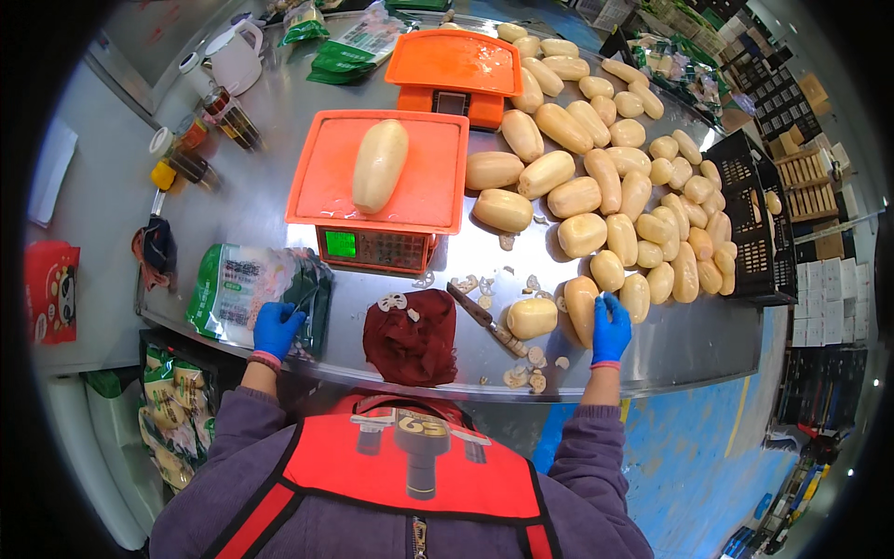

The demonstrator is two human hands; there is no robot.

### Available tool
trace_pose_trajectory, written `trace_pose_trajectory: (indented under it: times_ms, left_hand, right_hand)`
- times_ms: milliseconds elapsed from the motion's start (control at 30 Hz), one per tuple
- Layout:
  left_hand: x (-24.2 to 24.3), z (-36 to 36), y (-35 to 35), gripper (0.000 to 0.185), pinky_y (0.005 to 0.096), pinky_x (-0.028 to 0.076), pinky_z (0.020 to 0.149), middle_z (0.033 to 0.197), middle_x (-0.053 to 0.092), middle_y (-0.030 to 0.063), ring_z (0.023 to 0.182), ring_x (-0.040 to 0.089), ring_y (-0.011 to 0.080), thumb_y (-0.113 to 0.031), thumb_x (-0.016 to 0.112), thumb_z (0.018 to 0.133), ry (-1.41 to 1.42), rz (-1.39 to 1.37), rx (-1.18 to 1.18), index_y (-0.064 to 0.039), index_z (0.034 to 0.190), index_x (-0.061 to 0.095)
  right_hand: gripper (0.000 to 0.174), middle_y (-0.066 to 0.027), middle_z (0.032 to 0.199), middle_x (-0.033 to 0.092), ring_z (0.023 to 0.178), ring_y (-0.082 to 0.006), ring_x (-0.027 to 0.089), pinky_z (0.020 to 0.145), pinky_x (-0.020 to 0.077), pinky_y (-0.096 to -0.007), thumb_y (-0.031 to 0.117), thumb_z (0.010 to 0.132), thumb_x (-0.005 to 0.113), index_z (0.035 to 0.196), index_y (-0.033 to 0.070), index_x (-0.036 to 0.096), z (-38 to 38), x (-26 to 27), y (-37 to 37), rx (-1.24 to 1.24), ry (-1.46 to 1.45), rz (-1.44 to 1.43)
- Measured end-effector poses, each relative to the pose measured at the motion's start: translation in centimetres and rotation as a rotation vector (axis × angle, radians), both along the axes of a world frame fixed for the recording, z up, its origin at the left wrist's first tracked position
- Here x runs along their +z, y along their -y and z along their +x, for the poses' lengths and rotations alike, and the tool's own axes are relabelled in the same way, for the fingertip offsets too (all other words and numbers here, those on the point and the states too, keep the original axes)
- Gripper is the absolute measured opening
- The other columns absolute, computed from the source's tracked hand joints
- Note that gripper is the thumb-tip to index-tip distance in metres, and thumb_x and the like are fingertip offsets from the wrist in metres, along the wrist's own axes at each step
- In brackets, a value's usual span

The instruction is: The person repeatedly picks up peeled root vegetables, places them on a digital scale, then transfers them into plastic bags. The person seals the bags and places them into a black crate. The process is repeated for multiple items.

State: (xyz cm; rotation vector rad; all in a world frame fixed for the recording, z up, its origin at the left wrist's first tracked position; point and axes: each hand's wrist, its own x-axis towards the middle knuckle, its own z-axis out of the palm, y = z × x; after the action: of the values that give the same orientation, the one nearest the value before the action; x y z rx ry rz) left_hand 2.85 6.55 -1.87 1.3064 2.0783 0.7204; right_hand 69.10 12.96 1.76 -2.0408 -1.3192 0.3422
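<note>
My left hand, in a blue glove, is at a stack of printed green-and-clear plastic bags, with thumb and fingers pinched at a bag's edge. My right hand, also gloved in blue, is beside a long peeled lotus root section. Its fingertips are close together; whether they hold something small is unclear. A shorter lotus root section lies to its left. One large lotus root section rests on the orange tray of the near digital scale, whose green display is lit.
A wooden-handled knife lies beside a dark red cloth, among cut lotus slices. Many lotus root sections cover the table's right side, near a black crate. Behind stands a second orange scale; jars and a white kettle are left.
</note>
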Motion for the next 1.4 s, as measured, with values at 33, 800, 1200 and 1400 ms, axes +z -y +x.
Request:
trace_pose_trajectory:
  times_ms: [33,800,1200,1400]
  left_hand:
    - [0.7,-0.1,-0.3,0.029,0.0338,0.052,0.073,0.088,0.068,0.0100,0.076,0.064,0.0200,-0.022,0.078,0.083,-0.003,-0.017,-0.020,0.002,0.095,0.067]
    - [6.5,6.2,0.4,0.051,0.0467,0.052,0.080,0.101,0.066,0.0163,0.091,0.065,0.0353,-0.049,0.084,0.064,-0.505,-0.174,-0.095,-0.008,0.091,0.073]
    - [4.9,5.3,1.5,0.033,0.0460,0.053,0.082,0.112,0.066,0.0180,0.098,0.065,0.0361,-0.038,0.058,0.092,-0.359,0.028,-0.123,-0.009,0.097,0.074]
    - [4.7,3.0,2.3,0.041,0.0432,0.052,0.085,0.109,0.067,0.0182,0.097,0.065,0.0351,-0.040,0.072,0.083,-0.122,0.313,0.051,-0.006,0.107,0.071]
  right_hand:
    - [0.046,-0.0214,0.112,0.068,0.102,-0.0334,0.065,0.092,0.0499,-0.0398,0.027,0.086,0.074,0.121,-0.001,0.065,0.8,0.0,-1.1,0.028,0.064,0.017]
    - [0.060,-0.0209,0.125,0.063,0.115,-0.0277,0.061,0.096,0.0485,-0.0361,0.033,0.088,0.073,0.133,-0.004,0.055,-14.0,9.6,-13.5,0.549,-0.115,-0.004]
    - [0.054,-0.0229,0.113,0.065,0.108,-0.0316,0.062,0.094,0.0477,-0.0387,0.033,0.094,0.065,0.133,-0.003,0.054,-29.2,7.6,-18.3,0.612,-0.092,0.373]
    - [0.034,-0.0136,0.104,0.070,0.096,-0.0212,0.067,0.085,0.0521,-0.0322,0.021,0.093,0.067,0.120,0.000,0.067,-27.2,2.8,-6.1,0.635,-0.461,0.086]
